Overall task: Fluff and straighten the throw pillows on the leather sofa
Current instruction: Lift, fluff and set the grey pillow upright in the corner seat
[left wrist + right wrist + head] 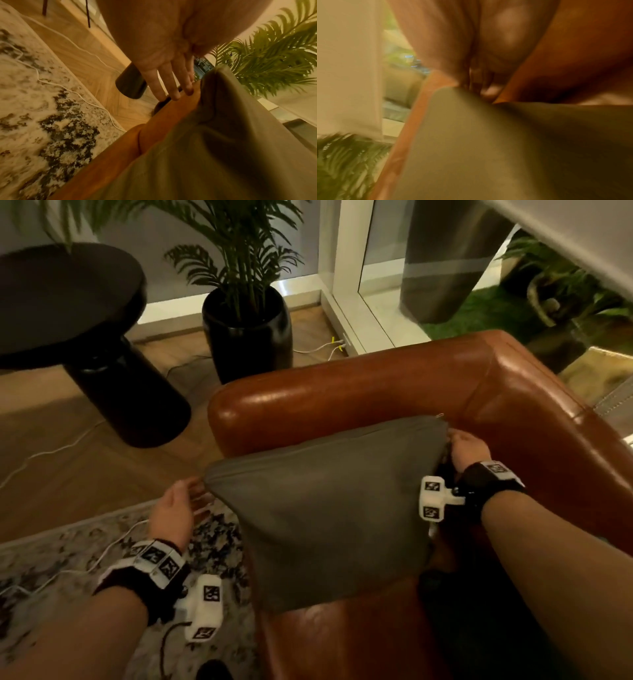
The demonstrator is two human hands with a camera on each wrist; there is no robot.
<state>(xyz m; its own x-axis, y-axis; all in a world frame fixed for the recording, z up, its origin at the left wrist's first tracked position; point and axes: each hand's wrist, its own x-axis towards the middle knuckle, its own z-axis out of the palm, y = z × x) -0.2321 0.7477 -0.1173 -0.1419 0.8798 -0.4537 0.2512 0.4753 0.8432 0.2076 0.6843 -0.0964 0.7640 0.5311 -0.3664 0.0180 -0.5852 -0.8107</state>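
A grey throw pillow (pixel 329 508) stands tilted against the arm of the brown leather sofa (pixel 376 392). My left hand (pixel 181 501) is just off its left corner, over the rug. In the left wrist view that hand's fingers (pixel 171 83) are straight and spread, their tips by the sofa arm (pixel 154 128), a little apart from the pillow (pixel 223 135). My right hand (pixel 466 446) is at the pillow's upper right corner, fingers curled over the edge and gripping the fabric. The right wrist view is blurred: curled fingers (pixel 481 83) meet the pillow (pixel 488 135).
Left of the sofa, a black round side table (pixel 68 302) and a palm in a black pot (pixel 246 330) stand on the wood floor. White cables (pixel 51 453) trail across the floor and the patterned rug (pixel 68 542). A white window frame (pixel 346 268) rises behind.
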